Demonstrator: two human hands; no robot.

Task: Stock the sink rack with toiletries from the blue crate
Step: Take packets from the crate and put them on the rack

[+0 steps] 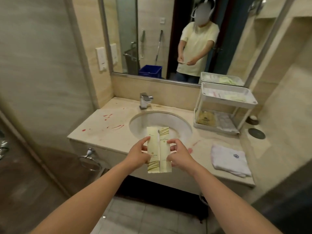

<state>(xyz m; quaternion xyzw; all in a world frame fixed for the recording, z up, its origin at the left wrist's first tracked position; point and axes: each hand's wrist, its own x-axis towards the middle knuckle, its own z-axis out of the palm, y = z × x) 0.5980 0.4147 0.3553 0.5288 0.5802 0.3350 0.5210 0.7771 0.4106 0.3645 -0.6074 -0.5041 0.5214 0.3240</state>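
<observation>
The mirror (152, 31) spans the wall above the countertop (108, 125) and reflects the blue crate (150, 70), which stands on the floor behind the person. The countertop carries red stains on its left part. The round basin (152, 120) is set in the centre of it. The two-tier white rack (233, 101) stands at the right rear corner, against the mirror; its upper tray holds flat sachets and its lower tier holds a yellowish pack and clear-wrapped items. A folded white towel (229, 160) lies on the counter in front of the rack, near the front edge. A black disc (256, 133) sits just right of the rack base. The chrome faucet (145, 100) stands behind the basin. Two cream packets are held side by side, edges touching, over the front rim of the basin. Their long axes are parallel and run away from the person towards the faucet. The left packet (153, 149) has its green stripes at the near end, and the right packet (164, 149) has them at the far end. The left hand (137, 153) pinches the left packet at its outer edge, and the right hand (179, 155) pinches the right packet likewise. The right side of the basin and bare counter lie between the packets and the rack
</observation>
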